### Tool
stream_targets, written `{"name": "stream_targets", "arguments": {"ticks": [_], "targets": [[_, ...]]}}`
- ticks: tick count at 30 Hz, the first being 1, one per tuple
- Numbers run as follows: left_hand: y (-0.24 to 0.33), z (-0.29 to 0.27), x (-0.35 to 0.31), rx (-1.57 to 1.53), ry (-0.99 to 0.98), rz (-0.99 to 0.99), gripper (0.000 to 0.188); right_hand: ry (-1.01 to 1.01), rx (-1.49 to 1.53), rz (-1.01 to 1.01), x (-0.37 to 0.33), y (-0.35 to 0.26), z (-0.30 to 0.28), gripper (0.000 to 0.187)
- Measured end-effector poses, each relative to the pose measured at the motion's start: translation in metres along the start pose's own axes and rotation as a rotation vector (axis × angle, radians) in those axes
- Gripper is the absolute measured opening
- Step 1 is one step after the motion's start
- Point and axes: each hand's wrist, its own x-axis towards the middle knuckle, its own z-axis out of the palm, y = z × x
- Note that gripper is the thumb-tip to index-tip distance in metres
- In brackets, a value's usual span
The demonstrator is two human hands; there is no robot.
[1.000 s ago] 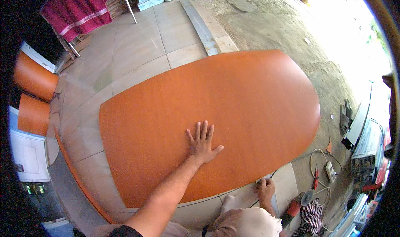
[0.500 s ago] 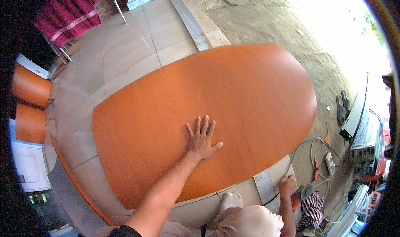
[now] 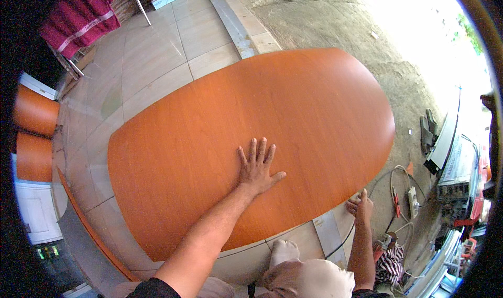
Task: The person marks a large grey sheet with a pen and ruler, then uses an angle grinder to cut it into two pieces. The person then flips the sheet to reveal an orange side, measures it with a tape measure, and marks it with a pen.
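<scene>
A large orange-brown wood-grain sheet (image 3: 309, 114) lies flat on the floor in front of me, bowed in outline by the lens. My left hand (image 3: 256, 175) rests palm down on its near middle, fingers spread. By the sheet's near right edge is my right hand (image 3: 361, 206), its fingers bent and one pointing up at the edge. Whether anything small sits inside those fingers is hidden. Beneath the sheet's near side, a grey metal strip (image 3: 329, 234) sticks out toward me.
Right of my right arm are a striped cloth (image 3: 390, 264), red-handled pliers (image 3: 396, 206), a white power strip (image 3: 413, 202) and looped cables. Dark sandals (image 3: 427, 131) lie farther right near stacked metal profiles (image 3: 455, 185). A maroon towel (image 3: 81, 17) hangs at far left.
My right hand has moved up and away from me to the sheet's edge. My left hand stays spread on the sheet. The whole view has shifted slightly.
</scene>
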Motion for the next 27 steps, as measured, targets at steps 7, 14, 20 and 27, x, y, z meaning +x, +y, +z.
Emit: {"name": "stream_targets", "arguments": {"ticks": [7, 14, 20, 27], "targets": [[0.009, -0.002, 0.014, 0.002, -0.009, 0.032, 0.104, 0.004, 0.406, -0.075, 0.007, -0.015, 0.042, 0.039], [0.023, -0.009, 0.028, 0.007, -0.027, 0.089, 0.102, 0.138, 0.336, -0.323, 0.055, 0.003, 0.031, 0.029], [0.034, -0.007, 0.04, -0.009, 0.02, 0.116, 0.101, 0.214, 0.309, -0.385, 0.081, 0.001, 0.023, 0.031], [0.052, -0.003, 0.054, -0.054, 0.014, 0.199, 0.099, 0.234, 0.272, -0.44, 0.101, -0.009, 0.014, 0.037]]}}
